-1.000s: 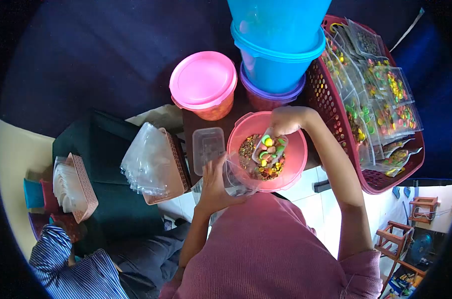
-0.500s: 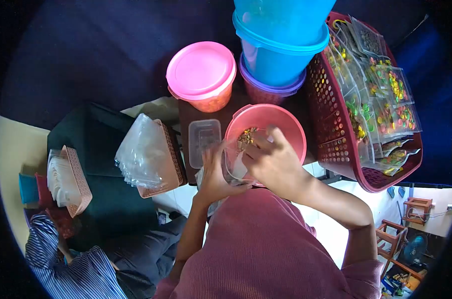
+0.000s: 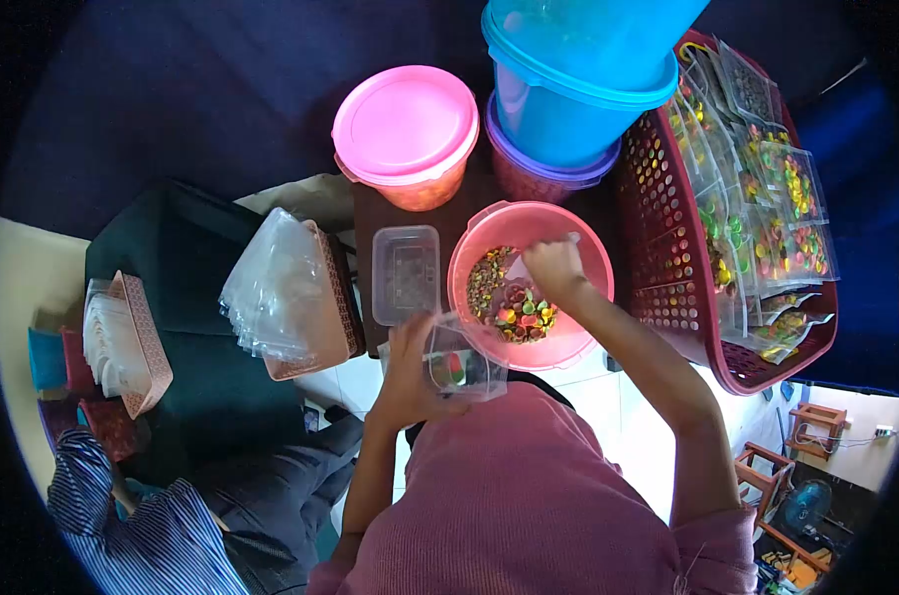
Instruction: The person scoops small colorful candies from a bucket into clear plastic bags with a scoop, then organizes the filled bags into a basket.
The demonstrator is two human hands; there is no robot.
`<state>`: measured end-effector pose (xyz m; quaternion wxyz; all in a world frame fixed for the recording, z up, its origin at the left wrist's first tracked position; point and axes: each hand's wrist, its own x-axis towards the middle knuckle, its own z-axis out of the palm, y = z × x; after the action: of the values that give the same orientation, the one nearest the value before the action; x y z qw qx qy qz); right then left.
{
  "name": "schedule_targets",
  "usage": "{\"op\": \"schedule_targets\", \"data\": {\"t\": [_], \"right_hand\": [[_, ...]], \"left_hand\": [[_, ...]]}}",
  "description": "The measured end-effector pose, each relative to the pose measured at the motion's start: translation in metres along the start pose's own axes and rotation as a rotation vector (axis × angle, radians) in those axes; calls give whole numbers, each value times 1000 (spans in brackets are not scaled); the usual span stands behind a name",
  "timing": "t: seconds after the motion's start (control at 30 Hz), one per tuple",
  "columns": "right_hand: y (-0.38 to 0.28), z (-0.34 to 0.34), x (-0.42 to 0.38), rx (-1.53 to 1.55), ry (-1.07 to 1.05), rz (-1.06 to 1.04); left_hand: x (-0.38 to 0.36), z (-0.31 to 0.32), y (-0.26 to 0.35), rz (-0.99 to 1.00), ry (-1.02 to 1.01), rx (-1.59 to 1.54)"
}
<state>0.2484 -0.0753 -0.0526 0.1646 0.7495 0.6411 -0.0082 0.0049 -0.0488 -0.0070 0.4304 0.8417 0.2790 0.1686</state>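
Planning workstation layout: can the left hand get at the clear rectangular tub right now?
Probably yes: the clear tub sits just beyond the left hand, nothing apparent between. That hand holds a clear bag, though, so may need freeing first.

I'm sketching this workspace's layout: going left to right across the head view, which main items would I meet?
Small patterned basket → stack of clear bags → clear rectangular container → pink bowl → large maroon basket.
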Motion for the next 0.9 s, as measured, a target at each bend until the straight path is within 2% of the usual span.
{"op": "schedule_targets", "data": {"t": [0.1, 0.17, 0.3, 0.37, 0.5, 0.57, 0.6, 0.67, 0.8, 0.87, 0.9], "right_hand": [[-5, 39, 22, 63, -3, -69], [-5, 50, 30, -15, 119, -167], [-13, 53, 38, 65, 55, -265], [-20, 70, 42, -20, 191, -327], [-22, 85, 38, 92, 241, -348], [-22, 89, 37, 147, 80, -413], [-22, 92, 38, 145, 81, -414], [-22, 99, 39, 223, -68, -383], [-19, 105, 39, 225, -83, -398], [-15, 98, 42, 300, -236, -372], [-13, 101, 45, 299, -233, -369]], "left_hand": [[-9, 1, 4, 23, -25, 46], [-12, 0, 9, -16, -43, 32], [-20, -1, 8, -68, -36, 41], [-24, -2, 8, -74, -1, 48], [-28, -1, 3, -90, 24, 66], [-28, -1, 3, -96, 28, 36], [-28, -2, 3, -95, 30, 36], [-27, -1, 4, -95, 41, 64], [-25, -2, 2, -81, 29, 63], [-24, -2, 1, -87, 24, 44], [-23, -2, 1, -83, 24, 46]]}}
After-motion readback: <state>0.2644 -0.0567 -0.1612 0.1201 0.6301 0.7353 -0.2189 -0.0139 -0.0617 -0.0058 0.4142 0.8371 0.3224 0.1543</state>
